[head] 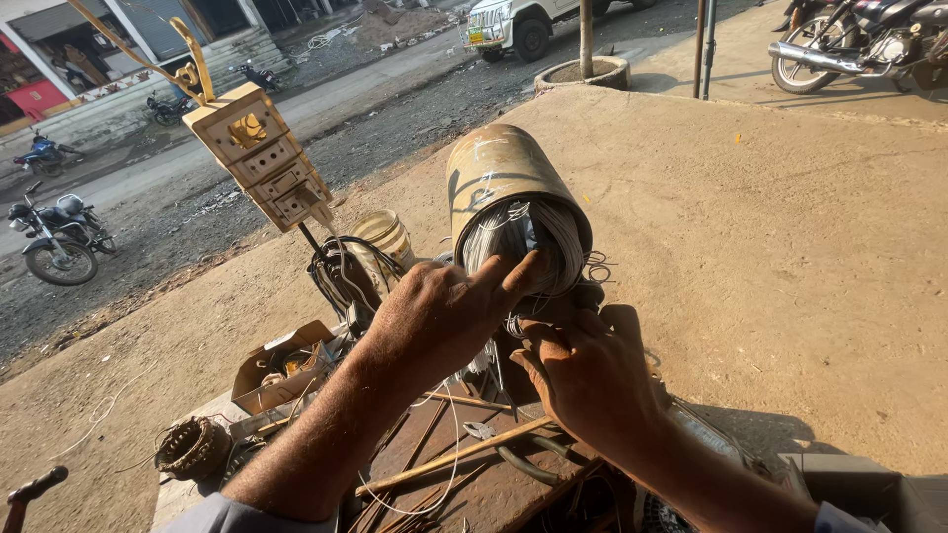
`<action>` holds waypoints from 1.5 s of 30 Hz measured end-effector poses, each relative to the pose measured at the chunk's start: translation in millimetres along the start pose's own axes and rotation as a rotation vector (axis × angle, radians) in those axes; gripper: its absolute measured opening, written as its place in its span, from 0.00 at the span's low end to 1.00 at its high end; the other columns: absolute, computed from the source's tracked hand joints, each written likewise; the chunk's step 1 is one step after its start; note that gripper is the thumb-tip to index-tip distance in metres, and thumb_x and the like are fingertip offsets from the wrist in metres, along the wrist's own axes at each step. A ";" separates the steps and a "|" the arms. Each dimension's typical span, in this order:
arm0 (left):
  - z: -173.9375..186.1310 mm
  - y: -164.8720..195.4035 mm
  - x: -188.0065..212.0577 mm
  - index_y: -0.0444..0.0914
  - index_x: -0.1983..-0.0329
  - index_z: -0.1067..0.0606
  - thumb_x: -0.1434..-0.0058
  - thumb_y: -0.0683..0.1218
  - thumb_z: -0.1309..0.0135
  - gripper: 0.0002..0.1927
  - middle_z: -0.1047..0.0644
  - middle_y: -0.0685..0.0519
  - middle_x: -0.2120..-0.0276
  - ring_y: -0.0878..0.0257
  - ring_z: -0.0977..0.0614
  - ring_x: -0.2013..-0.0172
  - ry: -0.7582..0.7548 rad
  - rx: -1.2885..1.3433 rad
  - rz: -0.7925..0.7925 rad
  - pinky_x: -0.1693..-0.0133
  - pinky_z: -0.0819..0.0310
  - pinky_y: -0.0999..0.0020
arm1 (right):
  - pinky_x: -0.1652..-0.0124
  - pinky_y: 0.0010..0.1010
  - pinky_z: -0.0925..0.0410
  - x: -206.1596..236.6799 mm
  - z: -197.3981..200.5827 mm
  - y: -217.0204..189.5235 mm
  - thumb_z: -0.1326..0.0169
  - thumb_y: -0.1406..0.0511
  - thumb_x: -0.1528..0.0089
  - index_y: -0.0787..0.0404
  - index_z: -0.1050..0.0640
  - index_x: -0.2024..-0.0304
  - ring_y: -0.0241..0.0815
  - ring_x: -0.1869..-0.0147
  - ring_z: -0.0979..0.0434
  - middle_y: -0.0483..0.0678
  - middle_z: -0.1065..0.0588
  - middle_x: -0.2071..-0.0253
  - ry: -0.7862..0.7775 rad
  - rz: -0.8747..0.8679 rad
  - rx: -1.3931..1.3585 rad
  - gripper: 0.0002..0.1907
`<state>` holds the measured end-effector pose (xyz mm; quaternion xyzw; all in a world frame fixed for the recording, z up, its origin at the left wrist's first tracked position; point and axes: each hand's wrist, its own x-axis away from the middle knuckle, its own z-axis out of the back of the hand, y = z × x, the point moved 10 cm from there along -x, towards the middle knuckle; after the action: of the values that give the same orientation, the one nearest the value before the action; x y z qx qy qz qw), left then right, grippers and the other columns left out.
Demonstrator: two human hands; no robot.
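Head view: a person's two bare hands work at the open end of a motor stator over a cluttered bench beside a dirt road.
Motor stator (499, 183): rusty cylindrical housing, tilted on its side, open end facing the camera, pale wire windings (538, 242) packed inside.
Left hand (434, 316): fingers extended, fingertips pressed against the windings at the stator mouth; not pinching.
Right hand (583, 370): just below the mouth, fingers curled around loose wire ends; the exact grip cannot be told.
Bench (434, 464): rusty metal surface under the hands, carrying a wooden stick (454, 454) and loose wires.
Switch board (262, 153): wooden, tilted, upper left of the stator.
Copper coil (193, 446): bench left edge.
Motorcycle (59, 242): parked at far left.
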<state>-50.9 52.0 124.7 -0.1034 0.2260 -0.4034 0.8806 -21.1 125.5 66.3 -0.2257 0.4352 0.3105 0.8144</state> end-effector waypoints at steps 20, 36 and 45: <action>-16.2 -5.5 -22.0 0.44 0.32 0.38 0.50 0.43 0.39 0.40 0.18 0.48 0.68 0.52 0.14 0.75 -0.161 0.096 -0.032 0.80 0.20 0.58 | 0.73 0.34 0.30 -5.2 3.4 35.4 0.36 0.60 0.42 0.60 0.20 0.58 0.38 0.72 0.20 0.45 0.22 0.72 -0.142 -0.266 -0.322 0.14; -25.5 -10.8 -24.1 0.45 0.29 0.39 0.42 0.45 0.39 0.38 0.17 0.45 0.63 0.51 0.13 0.69 -0.329 0.174 0.088 0.72 0.18 0.56 | 0.65 0.41 0.26 -24.2 -12.8 27.7 0.43 0.58 0.34 0.61 0.20 0.54 0.49 0.65 0.17 0.54 0.18 0.67 -0.337 -0.297 -0.287 0.14; -18.0 -10.8 -19.1 0.51 0.30 0.36 0.43 0.43 0.38 0.37 0.17 0.47 0.61 0.49 0.13 0.69 -0.290 0.226 0.104 0.72 0.18 0.53 | 0.55 0.47 0.26 -24.3 22.2 -3.8 0.42 0.58 0.37 0.61 0.23 0.57 0.52 0.56 0.18 0.53 0.21 0.55 0.041 0.063 0.163 0.14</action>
<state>-77.7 59.4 118.8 -0.0490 0.0550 -0.3610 0.9297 -16.2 129.4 98.8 -0.1511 0.4823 0.2948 0.8109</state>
